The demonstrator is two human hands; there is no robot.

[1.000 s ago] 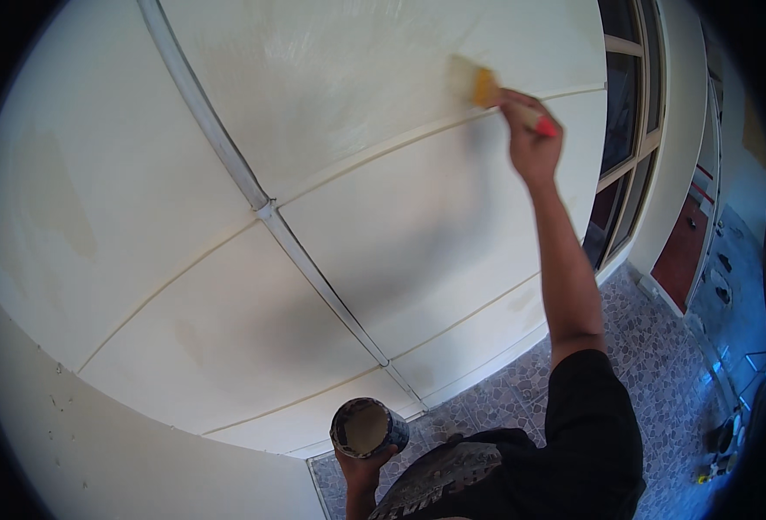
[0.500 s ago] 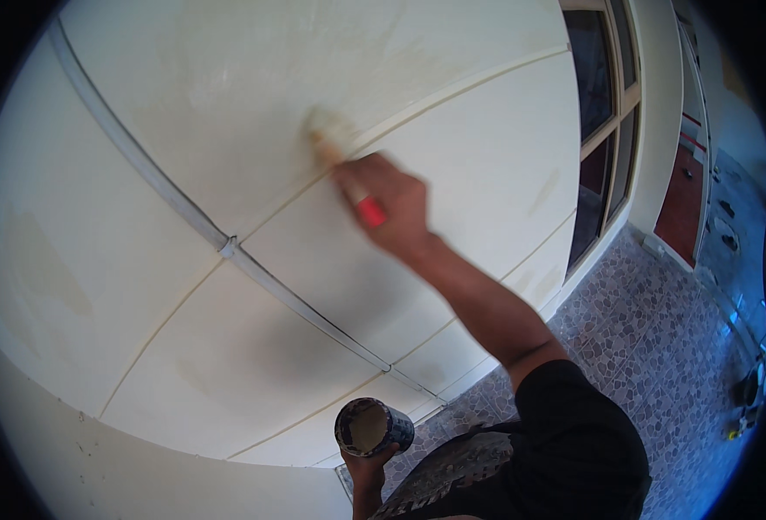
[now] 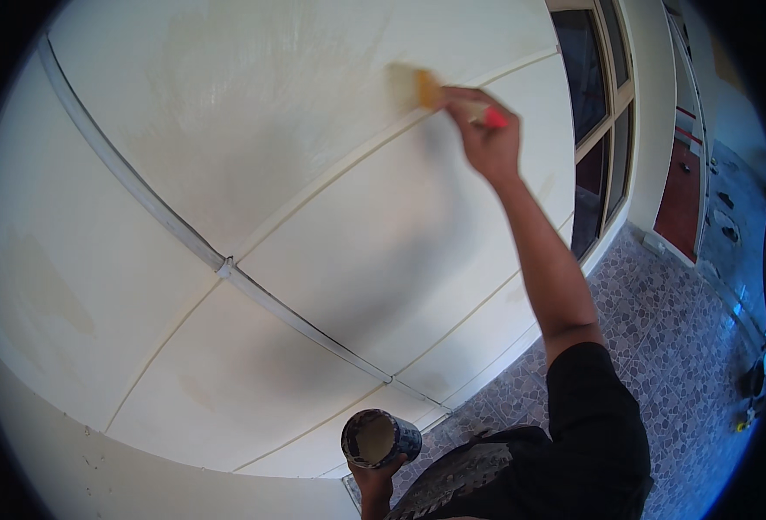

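Observation:
My right hand [image 3: 490, 139] grips a paintbrush [image 3: 424, 88] by its pale handle with a red end. The brush's wide bristles lie against the cream wall [image 3: 331, 286], just above a thin horizontal groove, and are slightly blurred. Around the bristles the wall bears wet, streaky patches of beige paint. Low in the picture, my left hand [image 3: 379, 477] is closed round a dark, paint-smeared can [image 3: 381, 438]. Beige paint shows inside the can's mouth.
A pale conduit [image 3: 140, 178] runs diagonally down the wall, crossing the grooves. To the right are a wood-framed window [image 3: 604, 113] and a doorway with a dark red floor [image 3: 679, 204]. Patterned tiles [image 3: 634, 321] cover the floor beneath; several objects lie at the far right.
My right hand has swept the paintbrush rightward and a little up along the wall, its forearm swinging more upright. The can in my left hand has shifted only slightly.

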